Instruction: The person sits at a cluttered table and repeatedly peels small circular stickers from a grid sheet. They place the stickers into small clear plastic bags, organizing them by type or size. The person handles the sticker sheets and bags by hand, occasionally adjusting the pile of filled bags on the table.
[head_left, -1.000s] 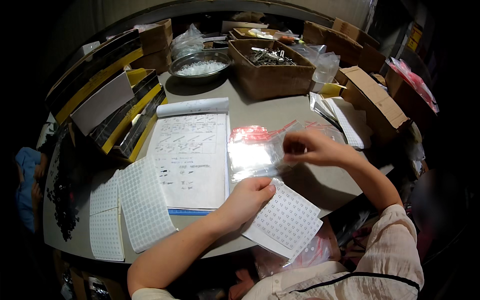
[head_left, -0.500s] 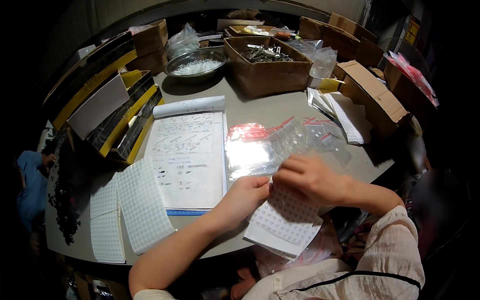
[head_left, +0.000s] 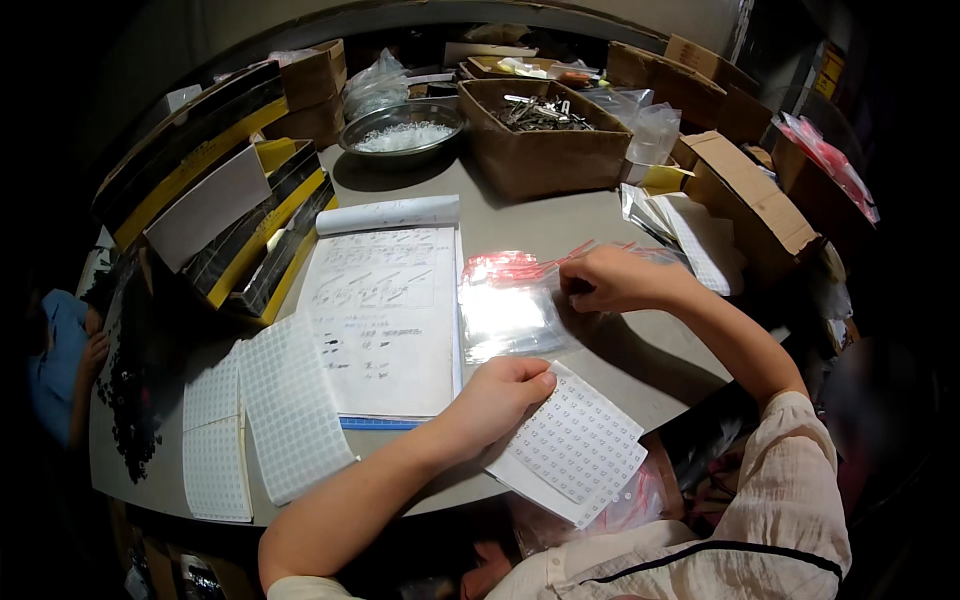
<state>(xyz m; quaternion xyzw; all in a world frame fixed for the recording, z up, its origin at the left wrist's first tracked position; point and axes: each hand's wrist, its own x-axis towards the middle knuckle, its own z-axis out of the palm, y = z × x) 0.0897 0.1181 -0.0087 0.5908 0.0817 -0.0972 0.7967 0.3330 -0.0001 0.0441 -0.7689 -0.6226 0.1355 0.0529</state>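
your left hand (head_left: 497,398) lies nearest you, curled with its thumb and fingers pinning the near edge of a white sticker sheet (head_left: 572,446) that juts over the worktop (head_left: 640,352) rim toward your lap. left of your forearm, two more gridded sheets (head_left: 262,420) lie flat, side by side. beyond your left hand sits a clear zip bag (head_left: 510,305) with a red seal strip, flat on the worktop just right of an open notebook (head_left: 385,318) with handwritten lines, its top page rolled back. your right hand (head_left: 612,281) rests on the bag's far right corner, fingers bent down in a light pinch on the plastic there. farther off stand a brown cardboard box (head_left: 545,140) holding metal parts, a metal bowl (head_left: 402,130) of white bits, and black-and-yellow boxes (head_left: 215,205) stacked at the left.
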